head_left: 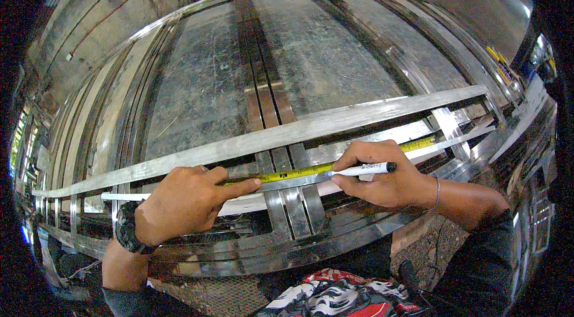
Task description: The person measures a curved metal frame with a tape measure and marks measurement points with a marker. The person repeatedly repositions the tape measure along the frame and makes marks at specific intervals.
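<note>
A yellow tape measure [305, 170] is stretched along a shiny flat metal bar [296, 182] in front of me. My left hand [179, 204] holds the tape against the bar, its index finger laid along the edge and the other fingers curled. Pinched in my right hand [391, 180] is a white marker pen [372, 169] with a black end. Its tip meets the bar beside the tape's lower edge. Behind the right hand part of the tape is hidden, and its yellow blade reappears farther right.
A long pale metal bar [239, 145] lies across the worktable [206, 60] just beyond my hands. Several metal strips [293, 212] run from near to far beneath it. Yellow-handled tools [497, 63] sit at the far right. A red cable [113, 6] lies beyond the table.
</note>
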`<action>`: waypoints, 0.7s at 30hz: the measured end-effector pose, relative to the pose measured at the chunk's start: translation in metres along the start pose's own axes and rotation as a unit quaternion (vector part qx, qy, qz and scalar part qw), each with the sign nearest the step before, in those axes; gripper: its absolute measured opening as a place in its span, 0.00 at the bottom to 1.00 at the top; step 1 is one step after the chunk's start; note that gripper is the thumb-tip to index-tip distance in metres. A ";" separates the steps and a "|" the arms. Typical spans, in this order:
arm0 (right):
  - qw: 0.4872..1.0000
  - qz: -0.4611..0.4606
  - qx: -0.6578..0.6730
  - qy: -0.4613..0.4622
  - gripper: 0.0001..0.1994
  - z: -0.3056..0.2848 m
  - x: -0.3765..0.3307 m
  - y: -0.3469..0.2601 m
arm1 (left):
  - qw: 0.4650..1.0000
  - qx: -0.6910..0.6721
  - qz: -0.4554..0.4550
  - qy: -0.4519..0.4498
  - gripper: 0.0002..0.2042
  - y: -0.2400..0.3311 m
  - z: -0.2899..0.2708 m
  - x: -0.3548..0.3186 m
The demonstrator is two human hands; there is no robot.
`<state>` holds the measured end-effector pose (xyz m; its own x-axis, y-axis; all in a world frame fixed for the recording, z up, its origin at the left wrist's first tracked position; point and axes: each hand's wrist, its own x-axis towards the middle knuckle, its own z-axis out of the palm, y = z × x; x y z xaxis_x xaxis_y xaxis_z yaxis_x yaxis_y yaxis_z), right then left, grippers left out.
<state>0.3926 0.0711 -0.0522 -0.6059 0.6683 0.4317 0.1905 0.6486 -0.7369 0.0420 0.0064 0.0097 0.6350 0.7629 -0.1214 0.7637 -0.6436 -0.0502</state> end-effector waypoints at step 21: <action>0.944 -0.121 -0.147 0.269 0.11 -0.037 0.008 0.006 | 1.000 0.004 0.008 0.014 0.31 -0.002 0.001 0.002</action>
<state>0.4177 0.0934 -0.0337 -0.1941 0.5253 0.8285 0.3504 0.8260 -0.4416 0.0420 0.0090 0.0090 0.6502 0.7538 -0.0947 0.7524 -0.6562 -0.0571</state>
